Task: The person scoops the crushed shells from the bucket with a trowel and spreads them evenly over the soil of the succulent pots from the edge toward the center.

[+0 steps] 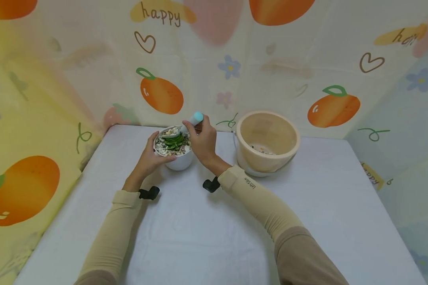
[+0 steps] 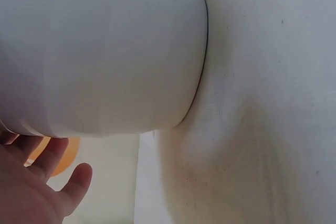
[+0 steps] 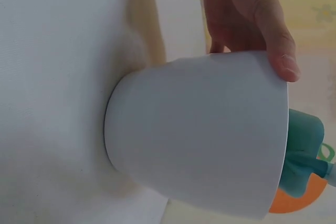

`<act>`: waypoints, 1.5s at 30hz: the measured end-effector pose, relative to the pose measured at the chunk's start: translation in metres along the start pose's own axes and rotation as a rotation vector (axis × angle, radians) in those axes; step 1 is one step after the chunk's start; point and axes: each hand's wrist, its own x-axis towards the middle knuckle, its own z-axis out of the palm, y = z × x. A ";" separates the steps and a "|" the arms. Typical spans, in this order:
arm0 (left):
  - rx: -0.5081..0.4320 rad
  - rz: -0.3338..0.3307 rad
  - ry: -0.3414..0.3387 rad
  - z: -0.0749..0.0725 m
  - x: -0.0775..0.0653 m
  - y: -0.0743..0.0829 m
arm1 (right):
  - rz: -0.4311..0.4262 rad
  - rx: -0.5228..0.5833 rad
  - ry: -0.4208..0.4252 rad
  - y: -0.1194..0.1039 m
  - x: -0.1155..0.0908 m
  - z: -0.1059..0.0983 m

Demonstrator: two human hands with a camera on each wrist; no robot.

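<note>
A white flowerpot (image 1: 180,163) stands upright on the table, with a green succulent (image 1: 174,142) among small pale pebbles (image 1: 162,149). The left hand (image 1: 150,160) grips the pot by its left side, thumb across the front near the rim. In the right wrist view that thumb (image 3: 283,59) presses on the pot's wall. My right hand (image 1: 204,141) holds a small shovel (image 1: 197,118) by its pale handle with a light blue end, over the pot. Its teal blade (image 3: 304,129) shows past the rim in the right wrist view; its tip is hidden there.
A beige bucket (image 1: 244,152) stands on the table right of the flowerpot, some small pebbles (image 1: 262,150) at its bottom. Both stand toward the back edge of the white-covered table (image 1: 199,245). Behind hangs a patterned curtain (image 1: 271,83). Each wrist wears a black camera mount (image 1: 149,193).
</note>
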 end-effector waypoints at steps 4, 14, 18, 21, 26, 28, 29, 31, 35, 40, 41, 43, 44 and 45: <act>-0.008 0.009 0.012 0.002 0.000 0.000 | -0.021 0.004 -0.001 0.000 -0.001 0.001; -0.005 0.078 0.133 0.014 -0.003 -0.002 | -0.074 -0.023 -0.014 -0.001 -0.001 0.002; 0.025 0.101 0.194 0.020 -0.006 0.001 | -0.106 -0.059 -0.031 -0.003 0.001 0.002; 0.047 0.106 0.237 0.025 -0.008 0.003 | -0.116 -0.074 -0.046 -0.004 0.004 0.002; 0.065 0.086 0.224 0.025 -0.009 0.006 | -0.105 -0.084 -0.062 -0.006 0.005 0.001; 0.066 0.072 0.185 0.021 -0.009 0.004 | -0.094 -0.088 -0.072 -0.006 0.005 0.002; 0.063 0.065 0.161 0.018 -0.008 0.004 | -0.091 -0.088 -0.077 -0.006 0.006 0.002; 0.039 0.057 0.105 0.011 -0.006 0.002 | -0.086 -0.089 -0.084 -0.007 0.006 0.002; -0.019 0.045 -0.002 -0.001 -0.002 0.000 | -0.075 -0.093 -0.087 -0.007 0.006 0.002; -0.060 0.014 -0.054 -0.004 0.002 -0.001 | -0.056 -0.100 -0.096 -0.005 0.005 0.003; -0.068 0.008 -0.051 -0.003 0.003 -0.001 | -0.054 -0.101 -0.097 -0.005 0.005 0.003; -0.073 0.000 -0.037 -0.001 0.004 -0.002 | -0.054 -0.100 -0.096 -0.005 0.006 0.002; -0.075 0.000 -0.025 0.000 0.004 -0.002 | -0.055 -0.101 -0.094 -0.005 0.006 0.002; -0.077 0.000 -0.016 0.001 0.004 -0.002 | -0.056 -0.102 -0.092 -0.005 0.007 0.002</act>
